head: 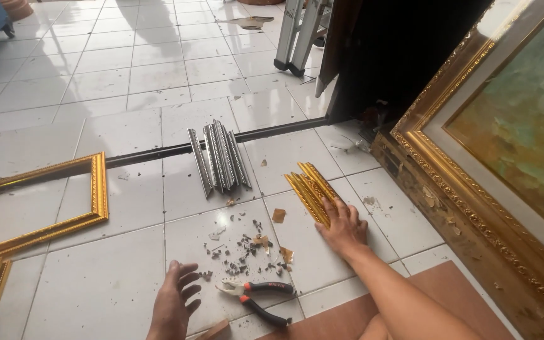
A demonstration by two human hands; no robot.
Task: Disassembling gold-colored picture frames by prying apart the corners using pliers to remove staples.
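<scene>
Down at the bottom edge, the left hand [176, 301] is being held just above the white tile floor [96, 277], fingers spread and slightly curled, nothing gripped, with the black-and-red-handled pliers [256, 296] lying just beside it, untouched. Progress looks like roughly the middle of things: a heap of small dark bits and scraps [247, 249] is sitting on the tile between the hands, which reads as pulled fasteners and chips, and a bundle of silver moulding strips [220, 157] is already being kept apart further out, near the dark floor track. The gold moulding strips [310, 189] are being pressed down flat by the right hand [342, 225], palm down and fingers open over their near ends, so not really clamped, more like steadied against the floor. One assembled gold frame [39, 201] is being left whole off to the left, and a big gilded framed painting [505, 138] is being leaned at the right, so plenty seems undone.
</scene>
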